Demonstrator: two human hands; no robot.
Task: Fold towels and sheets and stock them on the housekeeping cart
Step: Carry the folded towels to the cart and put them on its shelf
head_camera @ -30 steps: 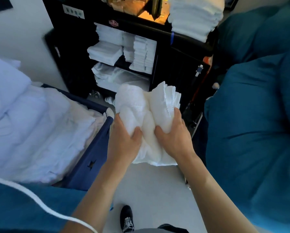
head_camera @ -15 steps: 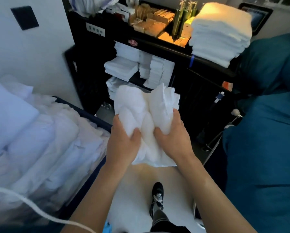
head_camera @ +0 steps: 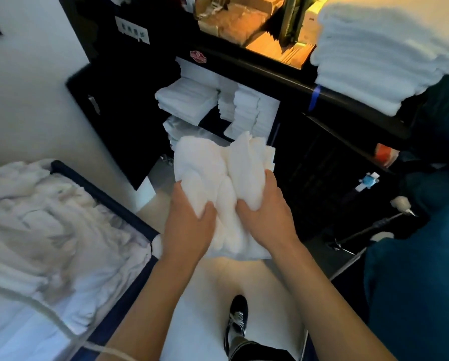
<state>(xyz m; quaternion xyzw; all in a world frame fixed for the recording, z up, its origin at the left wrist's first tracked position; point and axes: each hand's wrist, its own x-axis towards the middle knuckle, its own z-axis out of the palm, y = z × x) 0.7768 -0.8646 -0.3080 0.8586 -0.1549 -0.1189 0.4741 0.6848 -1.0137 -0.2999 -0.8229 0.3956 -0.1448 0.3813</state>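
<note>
Holding a bundle of white towels upright in front of the body, a person stands facing a black housekeeping cart. The left hand grips the bundle's left side, thumb curled over the front and the other fingers hidden behind the cloth. The right hand grips the right side the same way, thumb pressed into the fabric. The bundle hangs in the air just in front of the cart's open shelves, where flat folded stacks of white linen already sit, and touches neither shelf nor floor. A tall stack of folded towels rests on the cart's top at the right. A bin of loose white laundry stands to the left, and dark teal bags fill the right side. The folding looks done for this bundle, so the step in hand appears to be stocking it. The next move likely calls for reaching forward, lowering the bundle level onto a free shelf spot, and letting go without spilling the layers.
</note>
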